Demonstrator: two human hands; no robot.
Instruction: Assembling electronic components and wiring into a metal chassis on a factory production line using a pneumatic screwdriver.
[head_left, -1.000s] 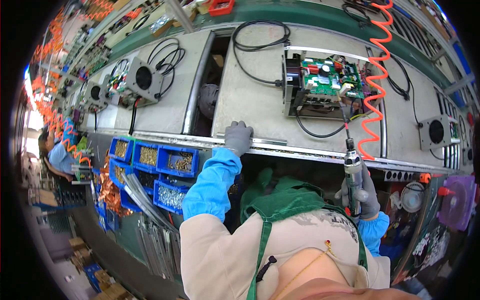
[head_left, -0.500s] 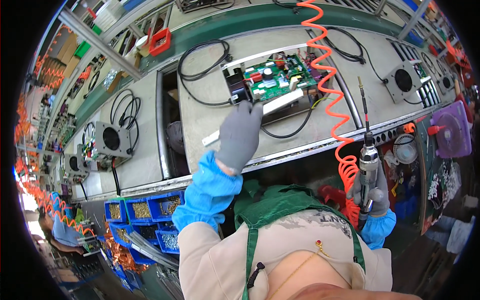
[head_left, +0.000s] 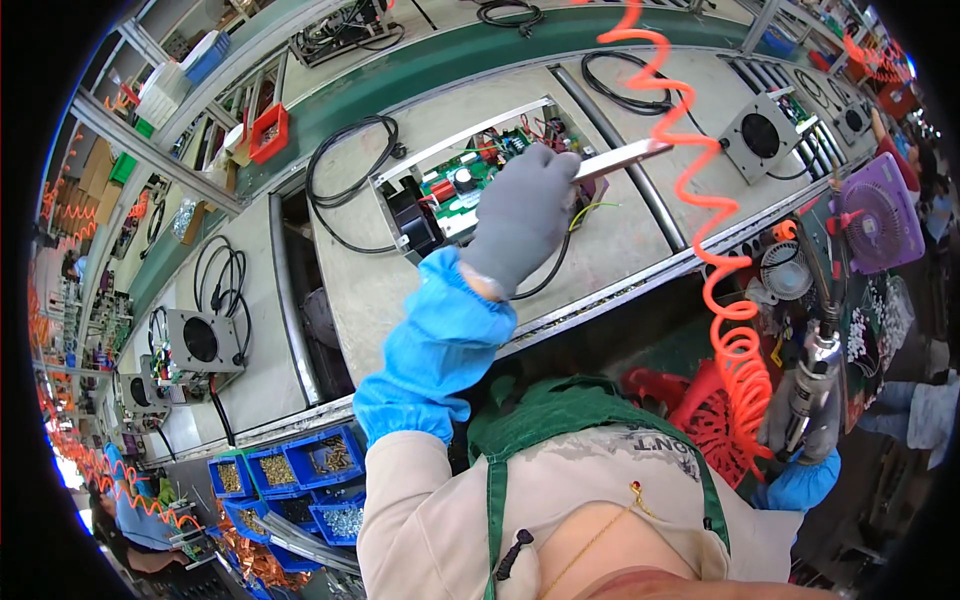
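Observation:
My left hand (head_left: 528,200), in a grey glove and blue sleeve cover, is closed over an open metal housing (head_left: 392,172) on the bench. A long pale metal strip (head_left: 628,158) sticks out from its fingers to the right. Part of the green circuit board (head_left: 508,148) inside the housing is hidden by this hand. A black block (head_left: 412,216) sits at the housing's left end. Low on the right, my gloved right hand (head_left: 822,425) grips a silver air screwdriver (head_left: 808,385), its bit pointing away from me.
An orange coiled hose (head_left: 712,203) hangs between the housing and the screwdriver. Blue bins (head_left: 333,455) of small fasteners stand at the lower left. Units with fans (head_left: 203,340) sit left and right along the bench. A purple fan (head_left: 880,215) stands at the right.
My left hand has moved right across the housing, with the metal strip now reaching farther right. My right hand has carried the screwdriver right and lower. The view has shifted slightly.

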